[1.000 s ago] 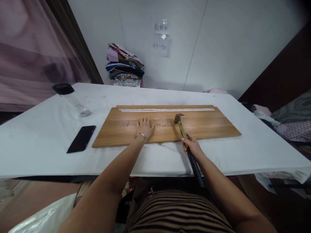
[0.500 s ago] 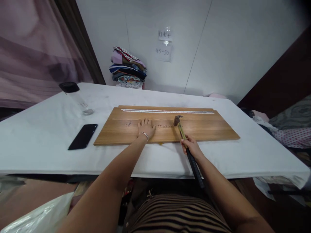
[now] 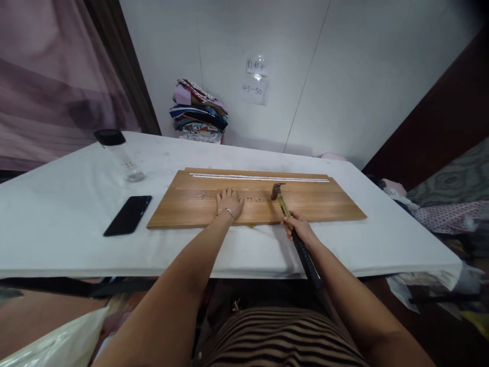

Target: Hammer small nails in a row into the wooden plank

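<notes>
My left hand lies flat on the wooden board, its fingers spread and a bracelet at the wrist. My right hand is closed around the handle of a claw hammer. The hammer's head is over the board, at the right end of a row of small nails that runs from beside my left hand. A few loose nails lie on the board left of that hand. Two white strips run along the board's far side.
The board rests on a white-covered table. A black phone and a clear bottle with a black lid are to its left. Folded cloths are stacked by the wall behind, where paper signs hang.
The view has shifted slightly, so the board's right end and the signs appear a little displaced. Both hands and the hammer keep nearly the same places on the board.
</notes>
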Available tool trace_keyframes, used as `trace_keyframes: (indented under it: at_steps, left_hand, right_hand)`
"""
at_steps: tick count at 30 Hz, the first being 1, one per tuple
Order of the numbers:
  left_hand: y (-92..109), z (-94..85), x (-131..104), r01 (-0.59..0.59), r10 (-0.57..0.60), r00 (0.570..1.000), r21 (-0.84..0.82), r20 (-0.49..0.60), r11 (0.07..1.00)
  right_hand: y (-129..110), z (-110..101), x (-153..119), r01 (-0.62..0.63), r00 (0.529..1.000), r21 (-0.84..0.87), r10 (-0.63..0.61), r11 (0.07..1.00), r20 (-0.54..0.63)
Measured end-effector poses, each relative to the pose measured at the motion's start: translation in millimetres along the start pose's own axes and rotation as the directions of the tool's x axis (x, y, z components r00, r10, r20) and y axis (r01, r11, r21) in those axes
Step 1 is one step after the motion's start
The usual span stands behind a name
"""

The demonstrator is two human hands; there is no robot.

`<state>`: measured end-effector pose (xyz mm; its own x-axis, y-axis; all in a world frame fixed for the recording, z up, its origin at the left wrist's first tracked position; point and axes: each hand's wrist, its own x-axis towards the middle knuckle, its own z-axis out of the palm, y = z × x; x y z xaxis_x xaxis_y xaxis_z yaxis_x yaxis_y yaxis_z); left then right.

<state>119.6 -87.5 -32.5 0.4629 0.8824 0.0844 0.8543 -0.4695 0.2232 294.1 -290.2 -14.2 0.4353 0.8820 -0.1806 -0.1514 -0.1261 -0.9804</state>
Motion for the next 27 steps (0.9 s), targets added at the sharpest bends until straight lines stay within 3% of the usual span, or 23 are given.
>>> trace_keyframes:
  at_steps: [8,16,27]
  left_hand:
    - [0,3.0,2,0.003,-0.003,1.0,0.015,-0.002,1.0]
    - [1,-2.0,0,0.01,-0.01,1.0,0.016,0.008,1.0]
    - [-4,4.5,4,0.015,-0.015,1.0,0.04,0.007,0.999]
  right_hand:
    - [-8,0,6,-0.031,0.999,-0.013,0.031,0.999,0.023]
    - [1,-4,11,-0.022,0.999,-0.002,0.022,1.0,0.046]
    - [2,-5,7,-0.002,0.998,0.013,0.001,1.0,0.069]
